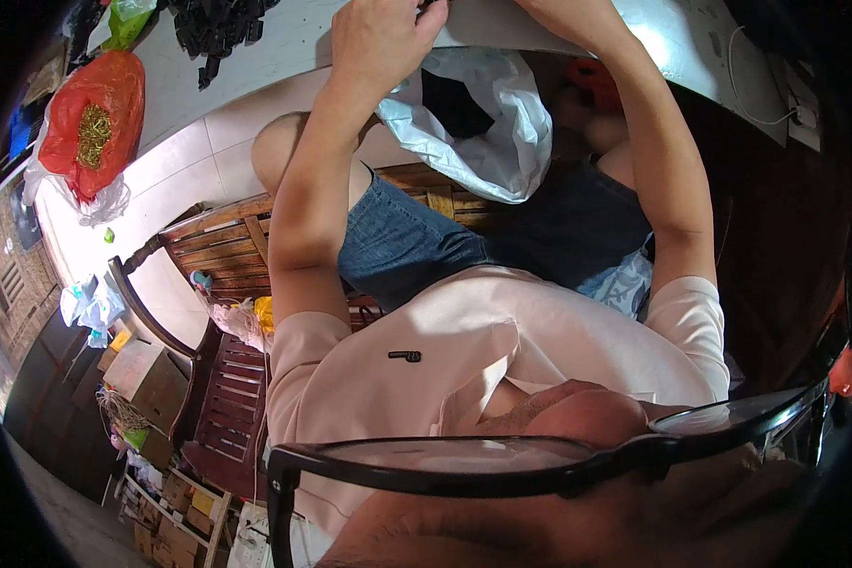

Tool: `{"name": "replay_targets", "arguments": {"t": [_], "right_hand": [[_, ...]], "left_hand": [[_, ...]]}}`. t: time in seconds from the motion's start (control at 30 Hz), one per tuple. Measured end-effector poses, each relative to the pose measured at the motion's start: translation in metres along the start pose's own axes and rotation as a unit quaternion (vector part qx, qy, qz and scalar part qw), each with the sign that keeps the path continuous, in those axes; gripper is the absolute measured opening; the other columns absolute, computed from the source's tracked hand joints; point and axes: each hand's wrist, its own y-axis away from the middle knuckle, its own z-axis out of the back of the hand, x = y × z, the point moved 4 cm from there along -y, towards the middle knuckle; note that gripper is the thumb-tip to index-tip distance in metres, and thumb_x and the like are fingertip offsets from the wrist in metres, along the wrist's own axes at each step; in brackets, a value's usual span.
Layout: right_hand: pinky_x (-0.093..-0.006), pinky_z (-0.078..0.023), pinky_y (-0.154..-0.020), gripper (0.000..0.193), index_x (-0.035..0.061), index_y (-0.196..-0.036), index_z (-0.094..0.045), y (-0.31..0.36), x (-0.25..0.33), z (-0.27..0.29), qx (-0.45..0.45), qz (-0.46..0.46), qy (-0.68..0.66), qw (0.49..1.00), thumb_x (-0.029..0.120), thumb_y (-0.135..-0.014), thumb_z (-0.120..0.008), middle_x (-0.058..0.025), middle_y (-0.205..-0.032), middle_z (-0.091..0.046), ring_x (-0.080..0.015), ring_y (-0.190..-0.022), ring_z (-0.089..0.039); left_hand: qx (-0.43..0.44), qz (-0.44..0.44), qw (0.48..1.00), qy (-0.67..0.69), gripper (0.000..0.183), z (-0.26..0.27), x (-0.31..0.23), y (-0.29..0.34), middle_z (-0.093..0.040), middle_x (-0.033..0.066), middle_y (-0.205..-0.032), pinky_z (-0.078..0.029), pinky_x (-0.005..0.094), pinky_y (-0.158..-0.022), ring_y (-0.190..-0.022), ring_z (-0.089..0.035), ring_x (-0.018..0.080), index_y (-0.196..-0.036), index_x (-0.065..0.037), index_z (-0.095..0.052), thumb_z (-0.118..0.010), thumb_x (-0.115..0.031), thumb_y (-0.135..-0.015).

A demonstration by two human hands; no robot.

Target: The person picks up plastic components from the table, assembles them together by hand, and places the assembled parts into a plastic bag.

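Observation:
Over the far edge of the white table (289, 28), my left hand (383, 38) has its fingers bent round a small dark piece that the top edge of the picture cuts off. What kind of piece it is, I cannot make out. My right hand (570, 17) is also at the table, farther right, its fingers outside the picture. To the left of my left hand lies a heap of small black parts (216, 28). Below the table edge, between my knees, a white plastic bag (516, 142) hangs with its mouth open and dark contents inside.
A red plastic bag (123, 99) with small brass-coloured pieces (93, 137) stands at the left, near a green bag (128, 21). I sit on a wooden slatted bench (222, 251). Cardboard boxes (147, 383) are behind it. A white cable (740, 95) hangs at the right.

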Motion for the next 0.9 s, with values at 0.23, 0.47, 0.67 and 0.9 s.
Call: {"name": "replay_targets", "arguments": {"t": [0.23, 0.47, 0.67, 0.9], "right_hand": [[-0.0398, -0.050, -0.061, 0.027, -0.0024, -0.092, -0.069, -0.005, -0.015, -0.018, 0.035, -0.006, 0.024, 0.999, 0.024, -0.089, -0.064, -0.0205, -0.073, -0.068, -0.0263, -0.064, -0.065], [-0.0420, -0.051, -0.061, 0.025, -0.0017, -0.091, -0.069, -0.001, 0.007, -0.020, 0.008, 0.029, 0.073, 0.997, 0.023, -0.088, -0.064, -0.0218, -0.071, -0.067, -0.0328, -0.064, -0.067], [-0.0429, -0.052, -0.060, 0.025, -0.0019, -0.088, -0.068, -0.001, 0.010, -0.021, -0.031, 0.047, 0.092, 0.994, 0.023, -0.087, -0.065, -0.0225, -0.071, -0.066, -0.0362, -0.065, -0.068], [-0.0426, -0.052, -0.060, 0.024, -0.0026, -0.087, -0.067, -0.002, 0.013, -0.024, -0.019, 0.037, 0.057, 0.998, 0.021, -0.087, -0.066, -0.0221, -0.072, -0.067, -0.0368, -0.065, -0.068]], "left_hand": [[0.007, -0.022, 0.999, -0.025, 0.014, -0.003, 0.004, 0.000, -0.064, 0.0139, -0.094, -0.054, 0.0467, -0.071, -0.083, -0.066, 0.0371, -0.096, -0.006, -0.066, -0.067, -0.018, -0.088], [-0.010, -0.023, 1.000, 0.008, 0.014, 0.000, 0.005, 0.003, -0.063, 0.0144, -0.095, -0.055, 0.0475, -0.072, -0.084, -0.066, 0.0384, -0.097, -0.006, -0.065, -0.067, -0.017, -0.087], [-0.009, -0.029, 1.000, -0.001, 0.016, -0.001, 0.005, 0.003, -0.064, 0.0148, -0.098, -0.055, 0.0491, -0.072, -0.085, -0.066, 0.0397, -0.099, -0.006, -0.065, -0.067, -0.017, -0.087], [-0.003, -0.023, 1.000, 0.013, 0.016, 0.004, 0.003, 0.004, -0.063, 0.0158, -0.097, -0.054, 0.0514, -0.072, -0.085, -0.066, 0.0416, -0.099, -0.006, -0.064, -0.066, -0.016, -0.087]]}}
